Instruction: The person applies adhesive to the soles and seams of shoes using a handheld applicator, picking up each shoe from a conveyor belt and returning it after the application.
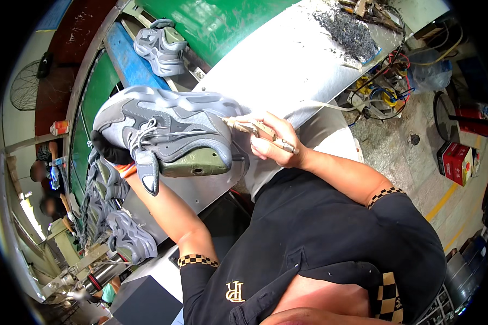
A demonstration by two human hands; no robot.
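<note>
A grey lace-up sneaker (179, 122) lies on its side in the air, its pale chunky sole turned away from me. A green shoe last (198, 163) fills its opening. My left hand (107, 149), in a black glove, grips the shoe at its left end; most of its fingers are hidden behind the upper. My bare right hand (274, 142) is closed around a slim brass-coloured hand tool (260, 130) with a metal fitting at its rear. The tool's tip is at the heel, close to the seam between upper and sole; whether it touches cannot be made out.
Another grey sneaker (160, 49) rests on a blue support (127, 54) beside the green conveyor belt (217, 21). Several more sneakers (130, 235) line the left. A white worktop (271, 59) carries dark scraps (347, 35). Wires (387, 89) and a red box (456, 162) are at right.
</note>
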